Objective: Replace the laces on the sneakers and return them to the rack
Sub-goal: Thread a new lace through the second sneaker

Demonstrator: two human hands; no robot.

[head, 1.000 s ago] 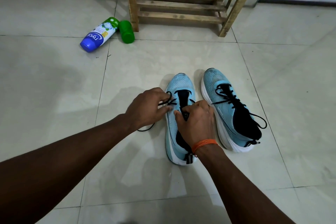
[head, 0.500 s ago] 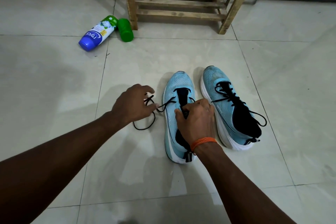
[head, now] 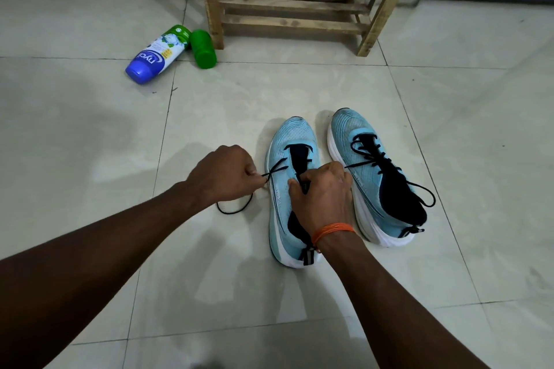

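Two light blue sneakers stand side by side on the tiled floor, toes away from me. The left sneaker has a black lace running out of its eyelets to the left. My left hand pinches that lace just left of the shoe, and a loop of it trails on the floor below the hand. My right hand rests on the left sneaker's tongue and grips it. The right sneaker is laced in black, with loose ends hanging off its right side.
A wooden rack stands at the back against the wall. A white, blue-capped bottle and a green cap lie on the floor left of the rack's leg. Pale tiles surround the shoes.
My left hand pulled the lace out to the left, away from the shoe, then came partway back toward it. The right hand stayed on the left sneaker.
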